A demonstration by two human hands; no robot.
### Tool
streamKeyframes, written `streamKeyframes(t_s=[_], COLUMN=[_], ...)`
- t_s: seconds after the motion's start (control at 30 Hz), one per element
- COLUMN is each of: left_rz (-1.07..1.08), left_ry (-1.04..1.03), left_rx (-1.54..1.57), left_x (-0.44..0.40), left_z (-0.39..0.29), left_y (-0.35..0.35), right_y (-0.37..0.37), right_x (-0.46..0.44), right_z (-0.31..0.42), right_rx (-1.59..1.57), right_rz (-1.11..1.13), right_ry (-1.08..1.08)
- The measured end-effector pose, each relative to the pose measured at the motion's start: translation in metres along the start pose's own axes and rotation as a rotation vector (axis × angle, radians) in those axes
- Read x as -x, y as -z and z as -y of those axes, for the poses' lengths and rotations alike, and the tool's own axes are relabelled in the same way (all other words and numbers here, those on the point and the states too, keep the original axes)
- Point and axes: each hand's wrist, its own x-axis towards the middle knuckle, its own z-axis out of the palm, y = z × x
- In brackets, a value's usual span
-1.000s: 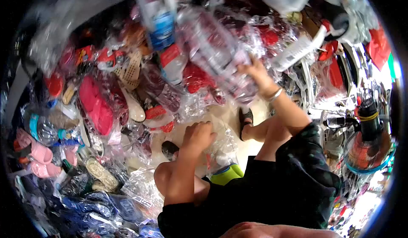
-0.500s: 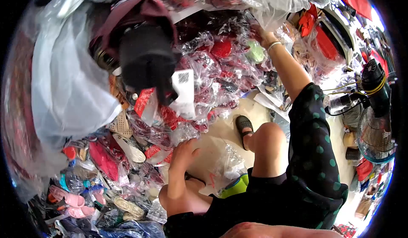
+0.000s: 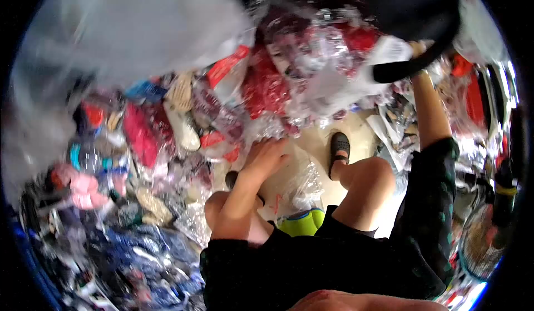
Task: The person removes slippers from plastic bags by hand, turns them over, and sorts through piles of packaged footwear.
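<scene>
My left hand (image 3: 267, 156) hangs low at the near edge of the heap of plastic-wrapped goods (image 3: 261, 91), its thumb apart from the fingers and nothing visible in it. A clear bag (image 3: 266, 126) lies just beyond its fingertips. My right arm reaches forward at the upper right. Most of my right hand (image 3: 418, 48) is hidden behind a dark hanging item (image 3: 414, 8) with a black strap, so its fingers do not show. Beside that hand, a blurred white tag (image 3: 392, 50) dangles in front of the heap.
Wrapped shoes and slippers, among them pink slippers (image 3: 86, 188) and a magenta shoe (image 3: 139, 136), crowd the left. Pale plastic (image 3: 150, 27) hangs at the upper left. A lime-green object (image 3: 303, 223) lies between my legs. A fan (image 3: 483, 239) stands at the right.
The view has shifted, so the dark hanging item and white tag now appear farther right, in front of my right hand. My left hand stays beside the heap, fingers much as before.
</scene>
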Motion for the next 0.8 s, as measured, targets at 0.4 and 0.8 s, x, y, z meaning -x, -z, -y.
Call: streamKeyframes(t_s=[0.4, 0.8], left_rz=[-0.08, -0.23], left_ry=[-0.007, 0.079], left_rx=[0.102, 0.152], left_x=[0.027, 0.079], left_z=[-0.01, 0.026], left_y=[0.02, 0.035], right_y=[-0.208, -0.425], right_x=[0.373, 0.288], right_z=[-0.004, -0.006], right_rx=[-0.062, -0.708], right_rz=[1.417, 0.744], right_ry=[0.549, -0.73])
